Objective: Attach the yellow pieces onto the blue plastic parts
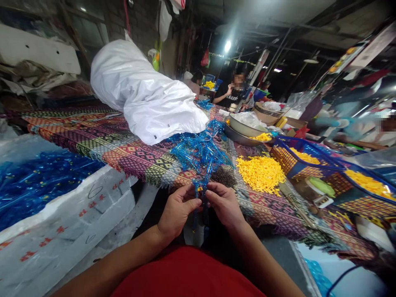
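Pinching a translucent blue plastic piece (pixel 197 182) between nearly closed fingertips of left hand (pixel 179 207) and right hand (pixel 225 205); perhaps risking a drop past fringed tablecloth (pixel 119 159) through uneven grip.

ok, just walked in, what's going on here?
Someone in a red shirt is pinching a clear blue plastic piece between the left hand and right hand, at the near edge of a cloth-covered table. Loose blue pieces lie just beyond, by a white sack. A heap of yellow pieces sits to the right. Exactly what the fingertips are doing is too small to tell.
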A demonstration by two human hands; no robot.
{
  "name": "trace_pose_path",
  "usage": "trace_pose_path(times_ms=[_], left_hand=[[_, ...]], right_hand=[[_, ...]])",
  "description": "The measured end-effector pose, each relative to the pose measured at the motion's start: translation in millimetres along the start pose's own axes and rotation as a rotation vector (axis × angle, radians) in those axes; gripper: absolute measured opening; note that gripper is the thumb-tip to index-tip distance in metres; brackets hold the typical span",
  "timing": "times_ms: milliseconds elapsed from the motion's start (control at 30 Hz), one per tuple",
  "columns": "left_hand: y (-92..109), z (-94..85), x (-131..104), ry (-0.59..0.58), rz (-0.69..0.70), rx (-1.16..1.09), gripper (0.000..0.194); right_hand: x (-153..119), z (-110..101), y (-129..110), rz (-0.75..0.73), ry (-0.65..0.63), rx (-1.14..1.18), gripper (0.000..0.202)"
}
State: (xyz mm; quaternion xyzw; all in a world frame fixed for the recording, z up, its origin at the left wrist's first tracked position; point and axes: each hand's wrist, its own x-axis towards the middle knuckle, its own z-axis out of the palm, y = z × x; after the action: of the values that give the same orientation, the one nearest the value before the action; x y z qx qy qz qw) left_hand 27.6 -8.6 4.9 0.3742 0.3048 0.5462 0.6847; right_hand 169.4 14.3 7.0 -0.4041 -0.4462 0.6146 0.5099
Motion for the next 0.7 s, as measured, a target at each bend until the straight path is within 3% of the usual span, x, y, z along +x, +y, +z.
trace_pose_path(times_ms=[400, 700], left_hand=[[2.4, 5.6, -0.3, 0.002, 0.088, 0.175, 0.037], [5.4, -0.9, 3.1, -0.052, 0.217, 0.434, 0.023]], right_hand=[[-4.5, 1.5, 3.9, -0.097, 0.009, -0.074, 0.018], [-9.8, -3.9, 9.5, -0.217, 0.088, -0.301, 0.013]])
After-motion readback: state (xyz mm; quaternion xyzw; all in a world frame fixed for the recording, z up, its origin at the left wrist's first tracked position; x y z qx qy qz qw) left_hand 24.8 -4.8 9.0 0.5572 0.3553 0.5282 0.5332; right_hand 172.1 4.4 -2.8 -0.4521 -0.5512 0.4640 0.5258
